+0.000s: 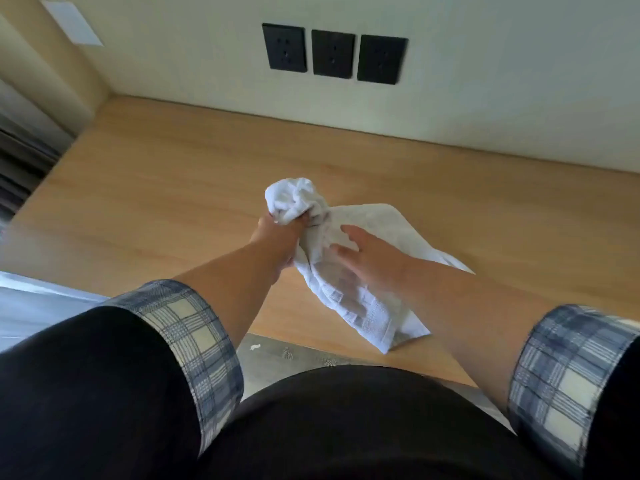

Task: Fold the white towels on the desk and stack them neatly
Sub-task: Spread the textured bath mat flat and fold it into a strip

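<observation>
White terry cloth, finely ribbed and carrying a woven band of small squares near one end, is making up the towel (349,299) you are handling over the middle of the pale, wood-grained desk (156,188). Your left hand (280,237) is gripping one end with its fingers curled tight round it. The cloth is bunching into a crumpled knob above your fist, and the rest is trailing down toward you. Its lowest corner is reaching the desk's near edge (whether it is resting on the wood I cannot tell). Your right hand (374,254) is lying open against the hanging cloth just beside the left, fingers straight and spread, somewhat blurred. Plaid cuffs (194,327) are showing at the ends of dark sleeves. Three flat, black, rectangular sockets (334,53) are sitting side by side on the smooth pale wall behind.
</observation>
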The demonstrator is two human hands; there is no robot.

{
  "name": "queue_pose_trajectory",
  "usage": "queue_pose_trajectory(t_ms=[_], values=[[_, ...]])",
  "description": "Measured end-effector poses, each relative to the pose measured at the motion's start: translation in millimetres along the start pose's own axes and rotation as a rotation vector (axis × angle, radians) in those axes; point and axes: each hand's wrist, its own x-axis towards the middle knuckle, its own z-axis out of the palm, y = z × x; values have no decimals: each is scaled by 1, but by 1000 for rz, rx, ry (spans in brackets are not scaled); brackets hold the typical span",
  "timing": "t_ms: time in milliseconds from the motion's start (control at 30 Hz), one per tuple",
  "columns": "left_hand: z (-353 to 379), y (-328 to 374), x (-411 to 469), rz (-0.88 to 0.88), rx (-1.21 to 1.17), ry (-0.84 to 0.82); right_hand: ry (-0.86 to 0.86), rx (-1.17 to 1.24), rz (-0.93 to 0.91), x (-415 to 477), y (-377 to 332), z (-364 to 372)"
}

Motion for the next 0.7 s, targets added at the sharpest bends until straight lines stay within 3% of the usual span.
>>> queue_pose_trajectory(t_ms=[100, 200, 367, 500, 567, 700], values=[[-7, -15, 24, -82, -33, 6, -101, -384, 89, 4, 33, 12], [-10, -27, 41, -62, 55, 50, -131, -493, 171, 4, 50, 26], [-18, -22, 66, 181, 174, 12, 157, -219, 382, 7, 53, 37], [-14, -15, 71, 219, 124, 26, 260, -142, 448, 5, 55, 33], [-9, -21, 67, 150, 182, 111, 332, -7, 480, 6, 56, 28], [-1, -43, 46, 100, 517, 353, 448, 293, 539, 13, 57, 20]])
